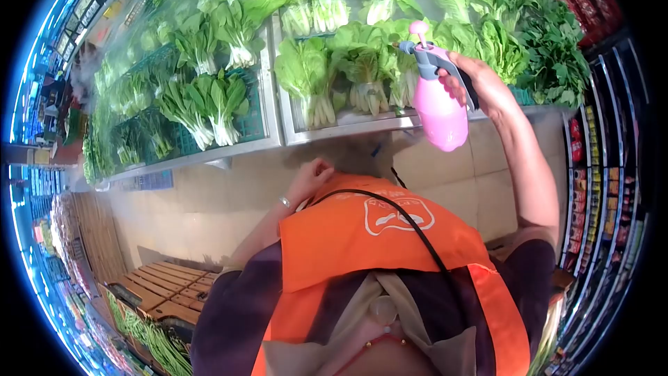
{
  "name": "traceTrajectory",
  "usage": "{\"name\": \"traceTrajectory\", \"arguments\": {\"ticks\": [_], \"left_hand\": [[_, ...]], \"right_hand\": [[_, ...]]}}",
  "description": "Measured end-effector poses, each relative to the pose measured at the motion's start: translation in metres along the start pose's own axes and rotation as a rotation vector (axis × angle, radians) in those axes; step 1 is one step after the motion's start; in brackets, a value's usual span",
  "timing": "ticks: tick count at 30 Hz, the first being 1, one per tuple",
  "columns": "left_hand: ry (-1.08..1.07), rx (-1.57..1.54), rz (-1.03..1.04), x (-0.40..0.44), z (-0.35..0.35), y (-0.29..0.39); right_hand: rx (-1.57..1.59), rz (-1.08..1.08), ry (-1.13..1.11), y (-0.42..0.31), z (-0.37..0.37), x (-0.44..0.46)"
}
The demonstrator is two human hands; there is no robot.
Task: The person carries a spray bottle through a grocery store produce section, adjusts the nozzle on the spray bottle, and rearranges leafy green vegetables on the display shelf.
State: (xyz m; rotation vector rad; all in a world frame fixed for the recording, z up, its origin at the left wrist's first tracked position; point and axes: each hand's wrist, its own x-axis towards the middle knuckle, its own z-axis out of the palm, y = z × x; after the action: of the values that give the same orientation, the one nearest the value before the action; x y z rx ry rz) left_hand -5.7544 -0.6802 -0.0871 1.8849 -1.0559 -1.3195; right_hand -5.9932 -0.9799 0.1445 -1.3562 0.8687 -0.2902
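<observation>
My right hand (480, 83) is wrapped round the dark handle of a pink spray bottle (442, 115) with a grey head and a pink pump knob. The bottle is upright in front of the vegetable shelf's metal edge, its nozzle (405, 47) pointing left over the greens. Bundles of lettuce (365, 59) stand just behind and left of it. My left hand (316, 175) is low by the front of my orange apron (376, 230), fingers curled in, and no object shows in it. Nearest above that hand is the shelf's metal rim (341, 130).
Bok choy (219, 108) lies in green crates on the left shelf section. Mist drifts over the greens. Dark leafy greens (557, 63) fill the right end, beside racks of packaged goods (595, 188). A slatted wooden stand (167, 285) is behind me at left, near long green beans (156, 341).
</observation>
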Motion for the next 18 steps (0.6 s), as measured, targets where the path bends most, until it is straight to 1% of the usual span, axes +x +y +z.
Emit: {"name": "traceTrajectory", "arguments": {"ticks": [2, 5, 8, 11, 14, 18], "left_hand": [[0.030, -0.098, -0.027, -0.007, 0.006, -0.023], [0.076, -0.098, -0.065, -0.016, 0.008, -0.035], [0.119, -0.252, -0.104, -0.018, 0.007, -0.043], [0.124, -0.293, -0.137, -0.016, -0.005, -0.033], [0.162, -0.340, -0.114, -0.011, -0.016, -0.039], [0.186, -0.330, -0.059, -0.008, -0.038, -0.054]], "right_hand": [[-0.051, 0.059, -0.034, -0.005, -0.005, 0.021], [-0.105, 0.129, -0.061, -0.016, -0.004, 0.043], [-0.160, 0.161, -0.072, -0.026, 0.004, 0.057], [-0.150, 0.175, -0.117, -0.029, 0.006, 0.069], [-0.118, 0.210, -0.081, -0.035, 0.011, 0.077], [-0.159, 0.188, -0.086, -0.043, 0.026, 0.081]]}}
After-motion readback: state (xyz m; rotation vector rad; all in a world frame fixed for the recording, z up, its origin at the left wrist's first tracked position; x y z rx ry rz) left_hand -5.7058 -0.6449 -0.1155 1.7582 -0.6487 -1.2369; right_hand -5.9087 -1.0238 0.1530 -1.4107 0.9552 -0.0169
